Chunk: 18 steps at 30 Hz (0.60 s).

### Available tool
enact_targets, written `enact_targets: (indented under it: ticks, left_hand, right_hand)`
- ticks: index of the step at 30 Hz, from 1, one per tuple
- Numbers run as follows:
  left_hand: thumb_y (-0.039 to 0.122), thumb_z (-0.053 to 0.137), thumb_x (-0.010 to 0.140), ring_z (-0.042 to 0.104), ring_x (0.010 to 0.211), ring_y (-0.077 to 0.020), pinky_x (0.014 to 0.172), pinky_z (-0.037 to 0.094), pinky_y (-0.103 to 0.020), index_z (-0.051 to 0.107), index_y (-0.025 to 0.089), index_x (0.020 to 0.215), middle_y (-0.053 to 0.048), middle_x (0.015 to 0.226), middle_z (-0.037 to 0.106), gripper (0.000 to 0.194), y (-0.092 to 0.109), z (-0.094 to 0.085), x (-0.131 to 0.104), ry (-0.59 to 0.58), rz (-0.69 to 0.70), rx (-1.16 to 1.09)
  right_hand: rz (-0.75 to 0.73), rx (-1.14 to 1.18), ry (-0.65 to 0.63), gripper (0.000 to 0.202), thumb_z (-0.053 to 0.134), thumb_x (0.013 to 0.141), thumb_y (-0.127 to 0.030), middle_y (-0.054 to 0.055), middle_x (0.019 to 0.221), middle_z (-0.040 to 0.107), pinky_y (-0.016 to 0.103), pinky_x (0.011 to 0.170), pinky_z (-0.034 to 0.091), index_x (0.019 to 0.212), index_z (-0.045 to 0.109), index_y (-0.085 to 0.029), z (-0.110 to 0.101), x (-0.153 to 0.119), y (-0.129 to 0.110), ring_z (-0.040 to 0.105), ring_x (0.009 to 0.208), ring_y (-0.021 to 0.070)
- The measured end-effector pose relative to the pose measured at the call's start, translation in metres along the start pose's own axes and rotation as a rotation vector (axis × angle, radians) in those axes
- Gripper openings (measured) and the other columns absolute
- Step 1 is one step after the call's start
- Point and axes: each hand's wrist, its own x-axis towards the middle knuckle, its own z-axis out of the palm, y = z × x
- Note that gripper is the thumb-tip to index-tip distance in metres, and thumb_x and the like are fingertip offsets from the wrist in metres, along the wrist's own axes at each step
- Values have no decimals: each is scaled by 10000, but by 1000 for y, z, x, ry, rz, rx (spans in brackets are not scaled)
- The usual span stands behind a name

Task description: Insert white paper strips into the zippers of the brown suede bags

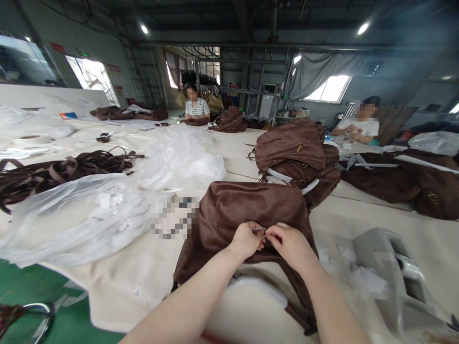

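brown bag [253, 203], fingers [274, 232] tight on pale strip [258, 229]

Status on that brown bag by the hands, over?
Left hand and right hand together, pinching small pale strip. Brown bag beneath them. Clear plastic off left, not in the way.

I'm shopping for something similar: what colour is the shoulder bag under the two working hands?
The shoulder bag is dark brown, seen best in the head view.

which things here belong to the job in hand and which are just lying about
Apparently the job:
nearest brown bag
thin pale piece being pinched

Apparently lying about:
clear plastic
brown straps
grey device
bags stacked behind, possibly related
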Motion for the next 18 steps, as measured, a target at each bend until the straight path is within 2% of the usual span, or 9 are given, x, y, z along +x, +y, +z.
enact_targets:
  ticks: [6, 9, 11, 15, 18]
  left_hand:
    - [201, 429, 847, 601, 552, -95, 532, 486, -194, 626, 145, 821, -24, 703, 661, 207, -2, -2, -3, -16, 180, 165]
    - [194, 485, 795, 616, 640, -114, 624, 495, -206, 647, 167, 794, -15, 726, 667, 164, -2, -5, -5, 33, 344, 312]
    - [153, 497, 763, 616, 669, -116, 651, 493, -205, 645, 175, 780, -7, 732, 666, 151, -3, -6, -6, 59, 397, 353]
    - [94, 459, 761, 615, 608, -103, 593, 497, -199, 626, 163, 811, 0, 681, 645, 187, -6, -4, -2, 15, 276, 212]
    - [48, 437, 758, 600, 539, -93, 520, 493, -195, 589, 148, 828, 7, 642, 616, 195, -5, 0, -1, -17, 152, 21]
  right_hand:
    - [50, 6, 1, 169, 475, 858, -167, 21, 868, 633, 257, 688, 396, 827, 633, -218, 5, 3, 11, 599, 779, 156]
    - [49, 26, 21, 151, 487, 849, -167, 16, 858, 631, 259, 683, 396, 824, 627, -219, 10, 4, 16, 596, 776, 160]
    - [52, 42, 55, 127, 500, 839, -175, 12, 833, 624, 261, 678, 398, 820, 619, -218, 12, 5, 17, 589, 763, 161]
    - [31, 89, 109, 165, 515, 814, -157, -5, 791, 602, 254, 673, 406, 923, 613, -233, 10, 4, 15, 573, 733, 154]
    - [1, 49, 103, 137, 507, 817, -154, -2, 758, 588, 245, 633, 389, 775, 617, -225, 6, 4, 11, 560, 695, 145]
